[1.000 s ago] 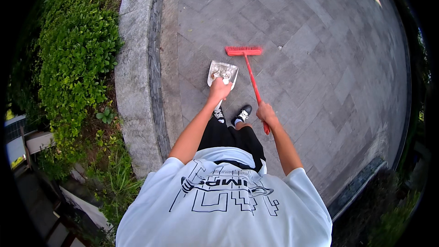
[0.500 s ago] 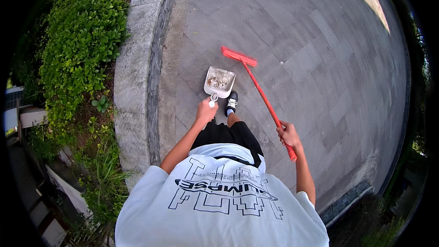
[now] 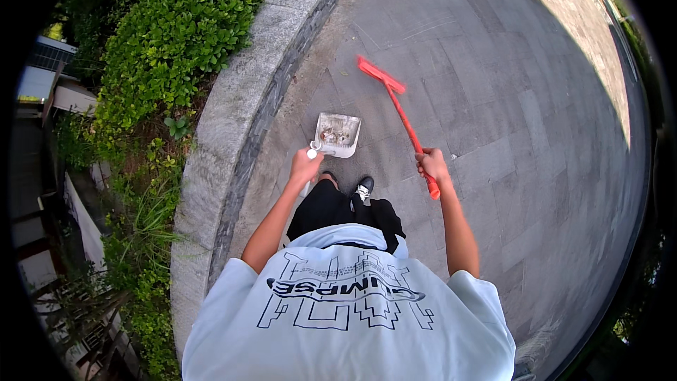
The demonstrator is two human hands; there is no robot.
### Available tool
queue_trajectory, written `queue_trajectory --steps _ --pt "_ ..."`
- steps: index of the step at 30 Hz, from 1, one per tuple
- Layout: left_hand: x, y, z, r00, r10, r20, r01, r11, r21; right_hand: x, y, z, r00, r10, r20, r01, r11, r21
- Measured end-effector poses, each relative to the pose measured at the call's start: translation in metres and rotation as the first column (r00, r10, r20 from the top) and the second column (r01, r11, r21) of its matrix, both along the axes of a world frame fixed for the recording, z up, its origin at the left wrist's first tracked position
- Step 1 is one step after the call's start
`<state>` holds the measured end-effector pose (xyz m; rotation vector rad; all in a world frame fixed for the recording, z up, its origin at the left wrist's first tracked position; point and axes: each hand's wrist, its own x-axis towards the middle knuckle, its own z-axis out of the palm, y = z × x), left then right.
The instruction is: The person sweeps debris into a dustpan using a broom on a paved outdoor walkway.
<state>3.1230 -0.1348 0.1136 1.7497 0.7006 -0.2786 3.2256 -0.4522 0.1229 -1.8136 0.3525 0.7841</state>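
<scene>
My left hand [image 3: 305, 166] grips the handle of a white dustpan [image 3: 338, 134] that holds pale debris and hangs just above the paving in front of my feet. My right hand [image 3: 431, 164] is closed around the handle of a red broom [image 3: 396, 107]. The broom slants away from me, with its red head [image 3: 380, 75] out ahead over the grey paving. My black shoes [image 3: 362, 188] show below the dustpan.
A curved grey stone kerb [image 3: 240, 113] runs along my left, with a green hedge [image 3: 166, 35] and grass behind it. Grey paving slabs [image 3: 508, 120] spread ahead and to the right. A dark border edges the paving at the lower right.
I have walked along the kerb. The dustpan stays in my left hand. The broom has swung to my right and its head now points farther ahead.
</scene>
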Motion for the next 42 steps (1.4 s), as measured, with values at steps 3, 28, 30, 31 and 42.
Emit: queue_trajectory --steps 3,28,30,31,42 --pt "0.007 0.018 -0.002 0.999 0.034 -0.025 -0.034 0.999 0.007 0.030 0.019 -0.005 1.000 -0.009 -0.004 0.009 0.999 0.038" --pt "0.158 0.061 0.017 0.923 -0.357 0.141 0.259 0.850 0.459 0.133 0.131 0.030 0.985 -0.092 -0.147 0.123 0.968 0.218" --pt "0.194 0.042 0.000 0.941 -0.263 0.212 0.252 0.965 0.077 0.145 0.132 0.034 0.986 -0.067 -0.152 0.102 0.967 0.232" --pt "0.213 0.033 -0.003 0.949 -0.214 0.232 0.245 0.963 -0.115 0.154 0.133 0.033 0.988 -0.052 -0.147 0.086 0.968 0.236" --pt "0.431 -0.088 -0.030 0.928 0.226 -0.297 -0.370 0.456 -0.810 0.327 0.080 0.046 0.958 -0.038 -0.284 0.180 0.850 0.495"
